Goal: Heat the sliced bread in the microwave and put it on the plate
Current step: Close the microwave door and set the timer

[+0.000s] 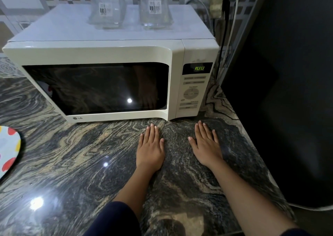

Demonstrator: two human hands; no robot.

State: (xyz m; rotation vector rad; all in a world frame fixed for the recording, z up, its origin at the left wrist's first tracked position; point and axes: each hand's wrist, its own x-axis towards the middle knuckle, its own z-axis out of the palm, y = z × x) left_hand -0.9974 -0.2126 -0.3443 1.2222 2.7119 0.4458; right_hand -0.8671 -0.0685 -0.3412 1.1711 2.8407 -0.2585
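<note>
A white microwave (111, 55) stands on the marbled stone counter (72, 163), its dark door shut and green digits lit on the display (199, 68). My left hand (150, 149) lies flat on the counter just in front of the door's right corner, fingers apart, holding nothing. My right hand (207, 145) lies flat beside it, below the control panel (191, 93), also holding nothing. A plate (8, 149) with red and yellow dots shows partly at the left edge. No bread is visible; the dark door glass hides the inside.
Two clear glass jars (108, 7) (155, 5) stand on top of the microwave. A large dark appliance (288, 91) borders the counter on the right. Cables (228, 37) hang down the tiled wall behind the microwave's right side.
</note>
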